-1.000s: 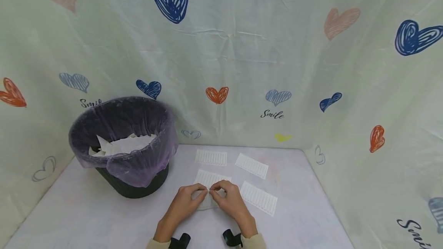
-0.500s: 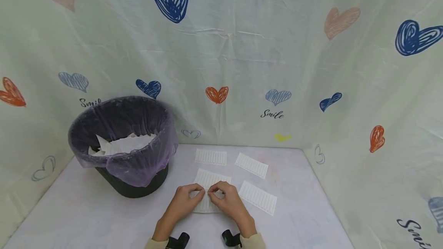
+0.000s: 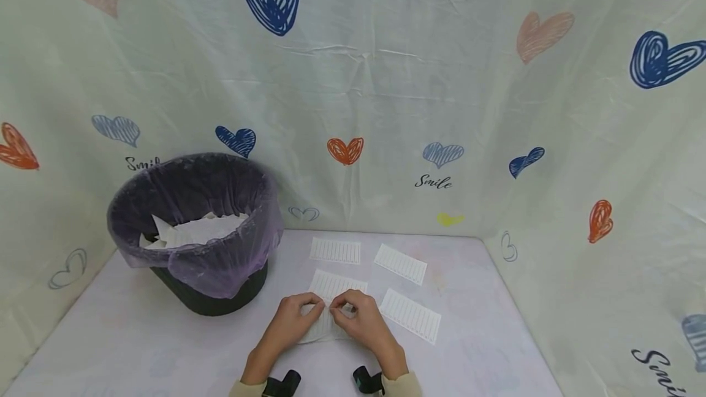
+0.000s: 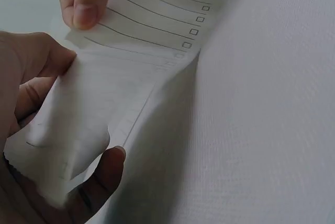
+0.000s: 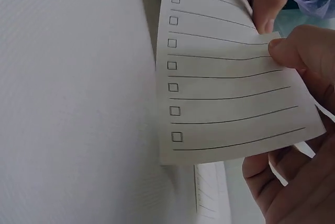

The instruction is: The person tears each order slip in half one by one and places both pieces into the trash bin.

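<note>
A white checklist sheet (image 3: 326,328) with ruled lines and small boxes is held between both hands, just above the tabletop. My left hand (image 3: 298,316) pinches its far edge between thumb and fingers. Close beside it, my right hand (image 3: 364,320) pinches the same edge, fingertips nearly meeting. Seen from the left wrist, the sheet (image 4: 149,12) curls and bends between the two grips. The right wrist view shows the ruled sheet (image 5: 225,90) spread flat toward the camera, my right thumb pressing on its edge. Another lined sheet (image 3: 337,283) lies just beyond the fingertips.
Three more lined sheets lie behind and to the right, among them a near-right sheet (image 3: 410,316). A dark bin (image 3: 212,299) with a purple liner (image 3: 231,262) stands at left, holding white paper pieces (image 3: 204,231). A heart-printed curtain (image 3: 386,90) surrounds the table (image 3: 469,336).
Both hands have shifted slightly left, with their fingertips still close together. The held sheet's lower edge has spread out nearer and to the left.
</note>
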Available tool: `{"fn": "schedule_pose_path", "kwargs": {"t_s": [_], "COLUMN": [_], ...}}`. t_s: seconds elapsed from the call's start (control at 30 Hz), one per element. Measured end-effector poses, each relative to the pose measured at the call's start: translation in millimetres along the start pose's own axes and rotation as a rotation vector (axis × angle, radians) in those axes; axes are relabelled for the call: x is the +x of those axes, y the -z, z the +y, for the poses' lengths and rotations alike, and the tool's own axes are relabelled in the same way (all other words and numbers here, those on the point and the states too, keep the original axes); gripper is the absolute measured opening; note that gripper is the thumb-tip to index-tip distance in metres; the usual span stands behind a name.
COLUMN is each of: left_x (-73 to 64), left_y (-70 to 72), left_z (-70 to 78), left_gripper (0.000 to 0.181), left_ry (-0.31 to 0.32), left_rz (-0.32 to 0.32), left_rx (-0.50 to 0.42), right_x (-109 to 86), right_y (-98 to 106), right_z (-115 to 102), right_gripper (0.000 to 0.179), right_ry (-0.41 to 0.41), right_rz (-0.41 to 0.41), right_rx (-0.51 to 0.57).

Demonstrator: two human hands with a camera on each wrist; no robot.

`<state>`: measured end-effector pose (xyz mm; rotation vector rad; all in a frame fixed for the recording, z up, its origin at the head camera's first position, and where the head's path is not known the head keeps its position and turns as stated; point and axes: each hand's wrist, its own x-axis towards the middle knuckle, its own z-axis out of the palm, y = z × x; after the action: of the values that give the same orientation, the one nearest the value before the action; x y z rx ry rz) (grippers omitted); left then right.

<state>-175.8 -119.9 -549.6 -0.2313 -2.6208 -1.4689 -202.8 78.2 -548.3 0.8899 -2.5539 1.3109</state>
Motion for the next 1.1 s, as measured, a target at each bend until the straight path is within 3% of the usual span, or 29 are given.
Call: {"fn": "schedule_pose_path", "kwargs": {"t_s": [0.3,0.87,1.1], "left_x": [0.9,-0.8,-1.9], "left_y": [2.5,18.7,22.0], "left_z": [-6.0,-4.2,-11.3], "left_gripper": [0.008,0.01,0.012], "left_ry": [-0.001,0.12,0.135], "left_rz": [0.014,0.028,0.02], "left_rx": [0.002,-0.005,-0.01], "right_x": [-0.9,-4.9,-5.9], "right_y": [3,15,17], "right_z": [3,20,25], "right_gripper": [0.007,0.008,0.006], "right_ry": [-0.021,-0.162,-0.21], "right_rz": [0.022,0.136,0.129], "right_rx": [-0.013,-0.033,-0.01]}}
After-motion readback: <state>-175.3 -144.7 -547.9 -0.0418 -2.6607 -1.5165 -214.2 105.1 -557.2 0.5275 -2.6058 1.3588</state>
